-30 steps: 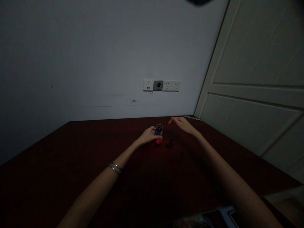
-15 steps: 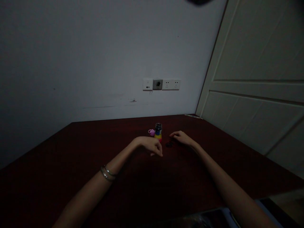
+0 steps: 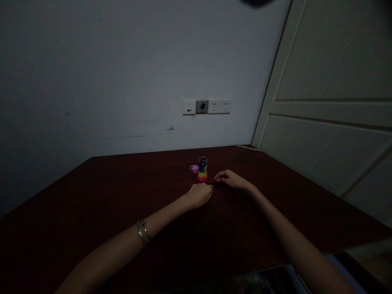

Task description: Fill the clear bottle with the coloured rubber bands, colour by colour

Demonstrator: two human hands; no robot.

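A small clear jar (image 3: 202, 169) stands upright on the table, filled in dark, blue, yellow and pink layers, its mouth uncovered. Touching or close by its left side lies a purple lid (image 3: 194, 168) with a ring loop. My left hand (image 3: 199, 195) is closed in front of the jar, knuckles up, its fingertips mostly hidden. To the right of the jar, my right hand (image 3: 230, 179) has its fingers bent down and drawn together. Small dark pieces (image 3: 215, 184) lie between the two hands at the fingertips, too dim to make out.
The dark red table (image 3: 137, 175) meets a pale wall with a row of sockets (image 3: 207, 106). A white panelled door (image 3: 324, 122) rises on the right. Near the front edge, a flat glossy thing (image 3: 257, 281) lies beside my right forearm.
My left hand has turned knuckles-up and moved to the small dark pieces. My right hand has shifted slightly left, its fingers now over them. The jar and lid stay in place.
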